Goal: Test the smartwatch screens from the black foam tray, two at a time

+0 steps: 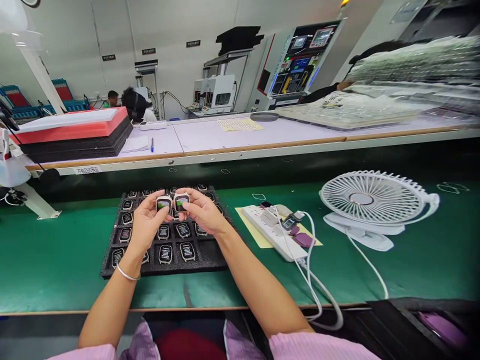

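Observation:
My left hand (149, 220) grips a smartwatch body (164, 203) without a strap, its screen lit with a green patch. Close beside it, a second smartwatch body (182, 201) with a similar lit screen is held in my right hand (204, 212), the thumb at its face. Both are raised over a black foam tray (210, 272). Rows of more smartwatch bodies (165, 254) sit in its pockets, most showing white text on dark screens. One pocket (209, 250) at the near right holds no watch. My hands and forearms hide part of the tray.
Right of the tray lie a white power strip (275, 235) with plugs and looping cables, and a white clip fan (360, 200). A raised shelf (210, 137) crosses behind, carrying red and black foam (75, 132) and stacked plastic trays (412, 65). People sit beyond.

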The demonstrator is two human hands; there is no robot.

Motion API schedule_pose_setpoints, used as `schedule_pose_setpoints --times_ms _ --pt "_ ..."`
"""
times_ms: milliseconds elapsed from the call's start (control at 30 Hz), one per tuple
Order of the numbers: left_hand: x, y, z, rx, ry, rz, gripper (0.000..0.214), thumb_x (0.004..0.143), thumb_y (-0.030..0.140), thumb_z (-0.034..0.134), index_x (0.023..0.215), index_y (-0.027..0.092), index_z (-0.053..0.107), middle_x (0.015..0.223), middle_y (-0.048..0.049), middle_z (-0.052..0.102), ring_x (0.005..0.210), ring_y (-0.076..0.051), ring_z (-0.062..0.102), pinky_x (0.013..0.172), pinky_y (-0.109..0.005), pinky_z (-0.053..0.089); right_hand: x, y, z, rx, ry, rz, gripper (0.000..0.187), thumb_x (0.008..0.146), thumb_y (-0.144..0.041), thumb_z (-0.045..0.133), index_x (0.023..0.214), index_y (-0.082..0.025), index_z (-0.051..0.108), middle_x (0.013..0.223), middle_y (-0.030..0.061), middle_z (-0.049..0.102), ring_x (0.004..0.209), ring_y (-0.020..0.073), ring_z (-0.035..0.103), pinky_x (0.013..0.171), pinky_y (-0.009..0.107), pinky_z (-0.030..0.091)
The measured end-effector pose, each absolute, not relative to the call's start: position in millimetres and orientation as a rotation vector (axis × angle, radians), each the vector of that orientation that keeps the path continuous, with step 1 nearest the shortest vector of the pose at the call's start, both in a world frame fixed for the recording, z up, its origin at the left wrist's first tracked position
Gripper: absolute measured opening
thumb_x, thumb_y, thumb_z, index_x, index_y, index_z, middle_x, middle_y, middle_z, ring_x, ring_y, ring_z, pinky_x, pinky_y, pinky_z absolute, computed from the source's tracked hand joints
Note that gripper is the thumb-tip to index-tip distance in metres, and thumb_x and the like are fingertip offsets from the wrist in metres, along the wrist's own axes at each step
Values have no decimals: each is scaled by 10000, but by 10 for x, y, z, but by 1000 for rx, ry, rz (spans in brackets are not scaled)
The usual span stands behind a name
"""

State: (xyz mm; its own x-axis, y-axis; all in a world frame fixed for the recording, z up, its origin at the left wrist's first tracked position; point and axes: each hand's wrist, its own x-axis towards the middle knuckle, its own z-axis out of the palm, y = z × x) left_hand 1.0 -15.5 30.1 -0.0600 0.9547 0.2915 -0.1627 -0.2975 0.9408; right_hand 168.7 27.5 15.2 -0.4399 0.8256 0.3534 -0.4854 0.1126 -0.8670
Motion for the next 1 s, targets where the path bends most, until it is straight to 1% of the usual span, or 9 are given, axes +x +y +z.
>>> schedule_pose_setpoints --times_ms 200,300,467,733,1000 --pt "2 -148 262 1299 880 1507 512 757 298 779 1228 190 607 1003 -34 710 647 -120 718 652 -249 609 1707 274 149 -369 -1305 1563 378 732 -253 777 1084 -229 641 888 -6 701 603 107 636 586 256 524" --pt "3 -154 266 1297 888 1497 482 790 331 742 1229 182 610 1009 -44 710 643 -135 729 652 -267 621 1697 285 137 -384 -1311 1528 344 748 -285 769 1059 -223 633 834 -11 683 573 105 603 553 254 514" --pt "11 -157 284 1305 906 1499 501 775 355 737 1220 160 611 987 -56 719 609 -145 725 625 -285 627 1683 304 111 -406 -1321 1501 319 764 -295 753 1042 -221 616 842 -7 685 539 89 562 530 247 495" --pt "-10 -167 290 1298 881 1490 492 776 293 692 1243 165 603 1048 -77 722 640 -157 735 645 -306 633 1691 269 160 -393 -1316 1521 376 713 -204 726 1071 -227 611 860 -9 682 567 98 562 566 267 502" --pt "5 -179 304 1265 883 1478 487 755 235 668 1231 156 606 1009 -59 725 635 -159 736 635 -298 632 1708 268 123 -394 -1328 1544 380 725 -188 702 1086 -227 591 881 -3 677 578 94 558 577 261 496"
